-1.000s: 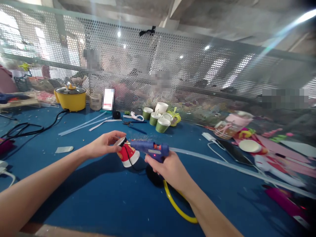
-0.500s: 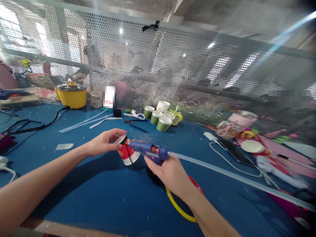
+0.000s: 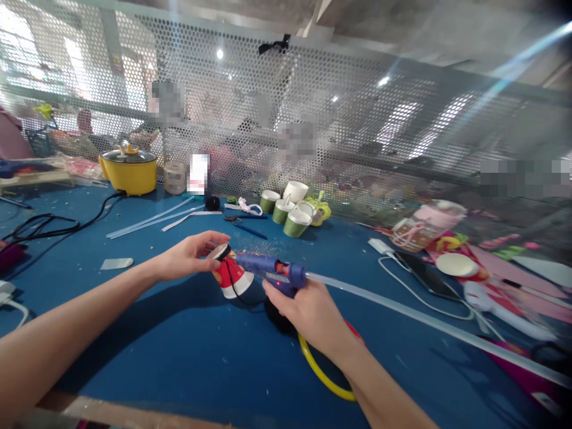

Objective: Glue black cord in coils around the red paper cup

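Note:
My left hand (image 3: 190, 256) holds a red and white paper cup (image 3: 231, 279) tilted on its side above the blue table (image 3: 179, 357), fingers pinched at its bottom end. My right hand (image 3: 308, 313) grips a blue hot glue gun (image 3: 272, 271) with its nozzle against the cup's bottom. A long clear glue stick (image 3: 424, 322) sticks out of the gun's back to the right. A thin black string hangs across the cup.
A yellow hoop (image 3: 322, 372) and a black object lie under my right hand. Green paper cups (image 3: 286, 217), a yellow pot (image 3: 128, 173), cables (image 3: 49, 229), clear strips (image 3: 152, 220), a phone (image 3: 422, 271) and pink craft pieces (image 3: 496, 280) lie around. A perforated metal screen (image 3: 357, 131) borders the far edge.
The view shifted slightly. The glue gun's nozzle has stayed at the cup's bottom and both hands have held nearly still.

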A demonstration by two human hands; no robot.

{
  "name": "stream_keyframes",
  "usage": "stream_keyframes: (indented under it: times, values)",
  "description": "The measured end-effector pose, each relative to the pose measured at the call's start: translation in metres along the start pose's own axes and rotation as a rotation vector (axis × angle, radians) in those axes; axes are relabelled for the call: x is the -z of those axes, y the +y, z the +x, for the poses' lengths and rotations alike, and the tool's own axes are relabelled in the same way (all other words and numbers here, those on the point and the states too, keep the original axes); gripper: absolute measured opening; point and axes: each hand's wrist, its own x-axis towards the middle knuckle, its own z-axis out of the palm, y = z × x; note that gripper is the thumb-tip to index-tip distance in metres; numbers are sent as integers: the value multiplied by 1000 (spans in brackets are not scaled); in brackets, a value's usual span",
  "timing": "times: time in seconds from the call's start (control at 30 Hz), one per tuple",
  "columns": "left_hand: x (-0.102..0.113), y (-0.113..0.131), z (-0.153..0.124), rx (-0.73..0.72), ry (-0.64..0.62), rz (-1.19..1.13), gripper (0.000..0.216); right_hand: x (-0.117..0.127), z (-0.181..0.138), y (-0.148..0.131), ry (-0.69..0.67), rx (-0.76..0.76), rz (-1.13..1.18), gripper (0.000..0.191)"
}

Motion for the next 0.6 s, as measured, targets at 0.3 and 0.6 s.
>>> stream_keyframes:
  times: [0.3, 0.6]
  values:
    - [-1, 3, 0, 1, -11, 7, 46, 2, -1, 0, -4, 6, -8, 24]
    - [6, 2, -1, 14, -81, -61, 48, 5, 0, -3, 4, -10, 5, 23]
